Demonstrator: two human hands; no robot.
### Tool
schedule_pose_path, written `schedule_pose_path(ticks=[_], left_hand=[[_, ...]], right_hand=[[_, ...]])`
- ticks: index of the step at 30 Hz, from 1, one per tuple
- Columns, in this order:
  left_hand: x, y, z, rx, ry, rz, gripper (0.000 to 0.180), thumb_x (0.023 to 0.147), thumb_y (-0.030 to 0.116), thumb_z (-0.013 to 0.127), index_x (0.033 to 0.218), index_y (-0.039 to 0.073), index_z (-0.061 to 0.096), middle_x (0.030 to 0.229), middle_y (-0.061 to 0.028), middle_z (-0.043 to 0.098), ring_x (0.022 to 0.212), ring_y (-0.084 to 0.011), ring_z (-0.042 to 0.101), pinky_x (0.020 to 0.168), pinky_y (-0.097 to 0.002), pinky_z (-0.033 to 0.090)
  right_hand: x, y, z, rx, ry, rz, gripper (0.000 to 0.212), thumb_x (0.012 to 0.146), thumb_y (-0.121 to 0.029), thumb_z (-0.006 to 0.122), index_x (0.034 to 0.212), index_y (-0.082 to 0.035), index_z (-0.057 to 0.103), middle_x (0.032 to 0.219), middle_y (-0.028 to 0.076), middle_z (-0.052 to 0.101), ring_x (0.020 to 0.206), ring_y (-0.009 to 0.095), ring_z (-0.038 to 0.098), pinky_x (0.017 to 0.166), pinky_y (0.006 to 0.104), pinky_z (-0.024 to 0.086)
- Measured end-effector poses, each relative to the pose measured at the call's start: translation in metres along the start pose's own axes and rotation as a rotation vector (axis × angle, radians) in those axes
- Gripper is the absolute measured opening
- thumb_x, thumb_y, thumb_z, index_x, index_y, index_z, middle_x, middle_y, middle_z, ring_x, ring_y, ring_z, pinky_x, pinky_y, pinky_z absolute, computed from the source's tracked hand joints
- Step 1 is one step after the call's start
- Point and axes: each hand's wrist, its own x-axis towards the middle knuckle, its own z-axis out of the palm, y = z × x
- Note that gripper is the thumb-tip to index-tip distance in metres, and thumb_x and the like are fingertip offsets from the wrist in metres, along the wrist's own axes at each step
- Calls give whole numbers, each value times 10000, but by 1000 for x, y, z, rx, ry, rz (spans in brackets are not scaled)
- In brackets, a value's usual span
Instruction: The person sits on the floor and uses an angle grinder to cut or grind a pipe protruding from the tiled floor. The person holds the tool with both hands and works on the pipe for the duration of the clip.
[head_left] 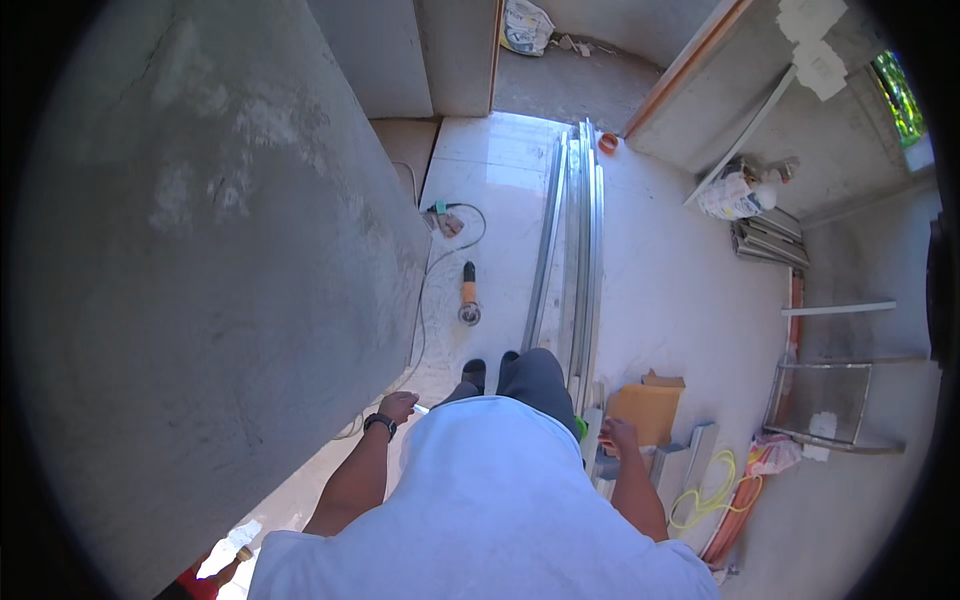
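Note:
My left hand (398,406), with a dark watch on its wrist, is closed on a small white stick-like piece (420,409) beside my hip. On the other side, my right hand (618,437) hangs with its fingers curled, and whatever they may hold is too small to tell. A green item (581,428) shows at my right hip, a little apart from that hand. Ahead of my feet an orange and black angle grinder (469,295) lies on the pale floor. Long metal channels (572,250) run away from me, right of the grinder.
A grey wall (230,280) rises close on my left. Near my right hand are a cardboard box (645,412) and a yellow cord (715,495). A cable (484,225) curls beyond the grinder. Another person's hand (228,572) shows at lower left. A metal frame (822,366) leans at right.

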Motion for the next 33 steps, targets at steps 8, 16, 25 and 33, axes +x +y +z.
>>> schedule_pose_path(ticks=[8, 16, 25, 33], left_hand=[[81, 189, -24, -496, 231, -12, 393, 925, 321, 744, 1190, 33, 713, 989, -58, 733, 849, -159, 718, 634, -279, 541], [118, 281, -25, 733, 84, -38, 514, 844, 381, 762, 1246, 65, 705, 1188, -172, 740, 1179, -294, 688, 1015, -415, 543], [190, 397, -40, 203, 127, 92, 503, 935, 397, 650, 1291, 43, 673, 1331, -178, 663, 1175, -287, 676, 1017, -423, 509], [273, 487, -92, 273, 237, 79, 258, 893, 240, 706, 1134, 153, 738, 975, -116, 750, 926, -297, 732, 805, -444, 567]], right_hand=[[128, -215, -6, -144, 53, -80, 323, 956, -224, 700, 1123, 52, 696, 907, 152, 738, 662, 217, 711, 582, 358, 594], [214, -541, -42, -656, 50, -507, 504, 966, -453, 659, 862, 25, 780, 783, 160, 768, 716, 226, 747, 758, 355, 571], [258, -811, 31, -845, -136, -610, 431, 931, -351, 753, 1095, 48, 762, 931, 197, 775, 813, 224, 748, 749, 372, 589], [221, -990, 117, -1623, -371, -884, 493, 893, -417, 756, 1193, -26, 748, 1045, 228, 761, 1007, 387, 733, 940, 423, 567]])
